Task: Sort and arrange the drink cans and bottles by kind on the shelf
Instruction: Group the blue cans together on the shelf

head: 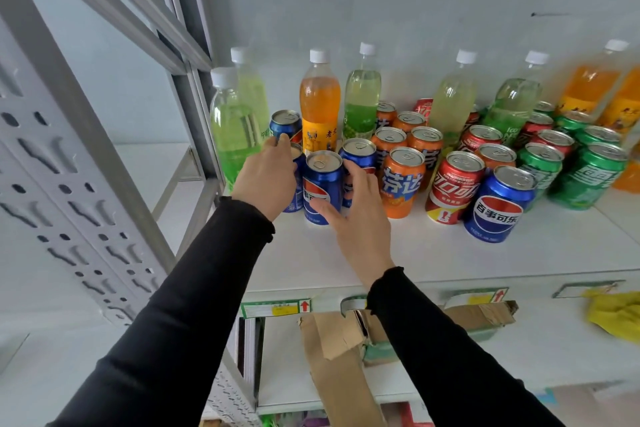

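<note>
With my left hand [268, 177] cupping one blue Pepsi can [293, 180] and my right hand [356, 215] spread loose beside another [322, 187] on the shelf [450, 253], a careless shove risks toppling the tightly packed orange Fanta cans [403, 180].

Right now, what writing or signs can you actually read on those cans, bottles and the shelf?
"百事可乐": blue can at the front right.
"芬达": orange can.
"可口可乐", partly turned away: red can.
"雪碧", partly seen: green can.
"老北", cut off: orange bottle.
Red upward arrows: shelf-edge tags.
Logo only, text hidden: blue can between the left hand and right hand.
Small print on cans, tags and green bottles is too blurred.
</note>
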A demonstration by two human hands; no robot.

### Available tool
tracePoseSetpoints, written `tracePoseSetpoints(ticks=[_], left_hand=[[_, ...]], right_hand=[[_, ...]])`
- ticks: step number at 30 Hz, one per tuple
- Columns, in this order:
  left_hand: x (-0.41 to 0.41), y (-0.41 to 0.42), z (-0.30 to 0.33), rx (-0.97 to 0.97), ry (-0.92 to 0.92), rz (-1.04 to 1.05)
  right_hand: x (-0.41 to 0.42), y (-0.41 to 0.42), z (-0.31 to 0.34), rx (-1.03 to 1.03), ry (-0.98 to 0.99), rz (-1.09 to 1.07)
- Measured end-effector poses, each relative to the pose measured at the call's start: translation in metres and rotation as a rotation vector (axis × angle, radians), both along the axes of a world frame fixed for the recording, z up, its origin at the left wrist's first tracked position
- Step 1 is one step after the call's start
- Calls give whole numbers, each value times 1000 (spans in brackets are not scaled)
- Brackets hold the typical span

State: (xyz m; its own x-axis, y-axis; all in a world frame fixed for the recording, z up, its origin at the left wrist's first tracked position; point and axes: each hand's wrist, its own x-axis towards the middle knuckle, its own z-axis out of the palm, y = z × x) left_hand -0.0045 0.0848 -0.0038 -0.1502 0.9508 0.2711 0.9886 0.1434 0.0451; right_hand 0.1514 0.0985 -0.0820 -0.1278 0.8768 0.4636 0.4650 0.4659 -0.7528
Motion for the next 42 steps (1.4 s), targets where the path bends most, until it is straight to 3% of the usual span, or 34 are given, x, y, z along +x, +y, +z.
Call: tracePoseSetpoints(ticks=[5, 9, 15, 21, 28, 30, 34, 42], left_hand=[[-4, -2, 7, -29, 28, 19], [0, -7, 11, 27, -263, 19], [5, -18, 19, 14, -288, -19], [8, -40, 22, 8, -258, -38], [1, -63, 17, -7, -268, -33], [-6, -67, 5, -29, -443, -73], [-11, -75, -17, -27, -1049, -150], [-23, -109, -19, 314, -1230, -86]], right_hand=[[-1, 0, 7, 137, -110, -121], [-7, 1, 9, 156, -111, -147], [1, 1, 7, 113, -25, -97], [32, -1, 5, 45, 17, 101], [65, -6, 11, -227, 163, 404], [64, -8, 12, -237, 156, 406], [53, -10, 11, -230, 107, 371], [32, -30, 17, -220, 136, 438]])
